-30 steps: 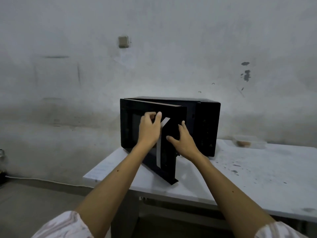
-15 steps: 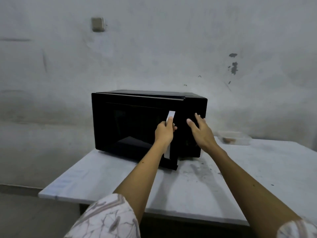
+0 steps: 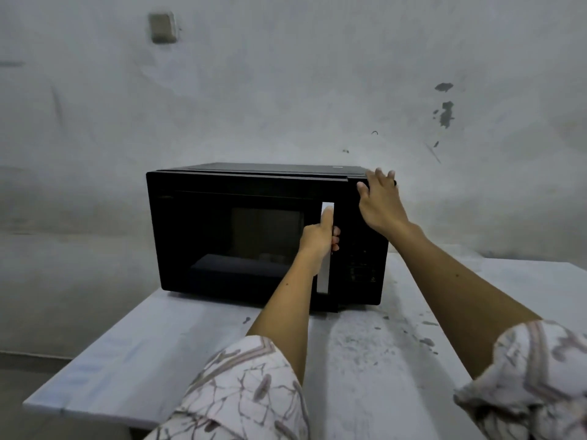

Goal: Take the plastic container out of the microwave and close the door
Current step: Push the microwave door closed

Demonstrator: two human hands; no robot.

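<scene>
A black microwave [image 3: 222,223] stands on the white table [image 3: 158,344] against the wall. Its door [image 3: 241,236] lies almost flush with the body; a thin gap still shows along the top right edge. My left hand [image 3: 320,239] is wrapped around the white vertical door handle [image 3: 324,274], thumb pointing up along it. My right hand [image 3: 379,201] rests flat with spread fingers on the microwave's top right corner, above the control panel [image 3: 362,268]. The plastic container is hidden behind my right arm or out of view.
The grey stained wall [image 3: 286,90] rises right behind the microwave, with a small switch box [image 3: 162,27] high up on the left. The table's left edge [image 3: 89,344] drops to the floor. Dark smudges mark the tabletop at right.
The door has swung from wide open to nearly shut under my left hand. My right hand left the door and rose to the microwave's top right corner. The container slipped from sight.
</scene>
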